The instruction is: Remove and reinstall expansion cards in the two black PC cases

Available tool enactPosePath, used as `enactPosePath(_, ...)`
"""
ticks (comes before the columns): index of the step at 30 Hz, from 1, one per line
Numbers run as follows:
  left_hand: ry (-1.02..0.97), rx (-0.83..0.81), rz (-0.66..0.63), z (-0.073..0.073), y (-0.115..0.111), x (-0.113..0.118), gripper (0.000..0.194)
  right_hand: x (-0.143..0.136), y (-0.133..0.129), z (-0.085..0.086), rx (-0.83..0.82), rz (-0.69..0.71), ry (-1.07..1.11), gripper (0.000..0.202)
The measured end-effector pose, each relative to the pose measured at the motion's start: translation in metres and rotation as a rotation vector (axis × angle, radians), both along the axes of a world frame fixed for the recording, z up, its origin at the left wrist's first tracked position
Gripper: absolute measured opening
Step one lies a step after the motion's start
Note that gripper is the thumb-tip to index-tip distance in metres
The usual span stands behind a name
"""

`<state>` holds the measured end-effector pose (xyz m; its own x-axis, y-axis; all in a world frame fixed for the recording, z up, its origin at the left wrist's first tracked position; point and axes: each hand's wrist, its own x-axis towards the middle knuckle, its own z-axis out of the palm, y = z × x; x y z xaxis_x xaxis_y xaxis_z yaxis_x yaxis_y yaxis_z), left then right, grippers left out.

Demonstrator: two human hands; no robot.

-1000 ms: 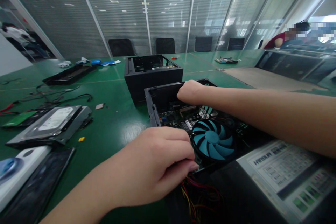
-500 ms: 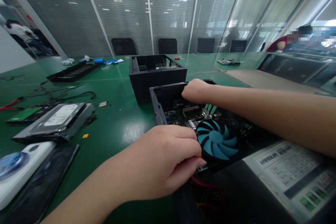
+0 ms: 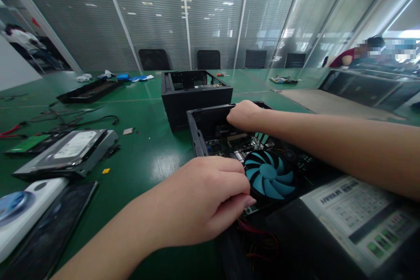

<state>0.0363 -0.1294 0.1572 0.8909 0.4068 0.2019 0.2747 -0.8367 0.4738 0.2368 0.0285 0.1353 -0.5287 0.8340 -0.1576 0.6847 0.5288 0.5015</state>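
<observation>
An open black computer case lies before me, with a motherboard inside. A cooler fan with teal blades sits over the board. My left hand is closed at the fan's left edge, its fingers curled; what they grip there is hidden. Over the case's far wall, my right hand is closed too, knuckles up, with its fingertips out of sight inside the case. Close to me on the right is a power supply with a printed label. Red and dark wires run beneath the fan.
Behind stands a second black case. On the left lie a hard drive, loose cables, a white device, a dark flat panel and a yellow piece. A person is at the far right.
The view has shifted slightly, so the fan and power supply appear a little further left. Both hands keep the same closed pose at the same places in the case.
</observation>
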Motion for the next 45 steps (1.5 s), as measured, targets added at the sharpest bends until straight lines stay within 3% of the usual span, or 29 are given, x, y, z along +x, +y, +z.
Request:
enactPosePath(7, 0.009, -0.003, 0.013, -0.001, 0.000, -0.001, 0.022, -0.004, -0.008, 0.007, 0.055, 0.074, -0.042, 0.030)
enactPosePath(13, -0.005, 0.015, 0.001, 0.000, 0.000, 0.000, 0.022, 0.006, -0.009, 0.025, 0.070, 0.017, -0.016, 0.023)
enactPosePath(17, -0.001, 0.004, 0.003, 0.000, 0.000, 0.000, 0.023, 0.009, -0.011, 0.030, 0.030, 0.099, 0.040, 0.025)
enactPosePath(29, 0.017, -0.046, 0.036, 0.003, -0.002, 0.001, 0.029, 0.000, -0.013, 0.015, -0.317, 0.295, 0.373, 0.020)
enactPosePath(37, -0.042, -0.012, 0.048, 0.001, -0.003, 0.004, 0.028, -0.003, -0.005, 0.001, -0.396, 0.365, 0.404, 0.055)
enactPosePath(45, -0.080, 0.021, 0.059, -0.003, -0.004, 0.004, 0.024, -0.003, -0.006, 0.009, -0.300, 0.350, 0.299, 0.047)
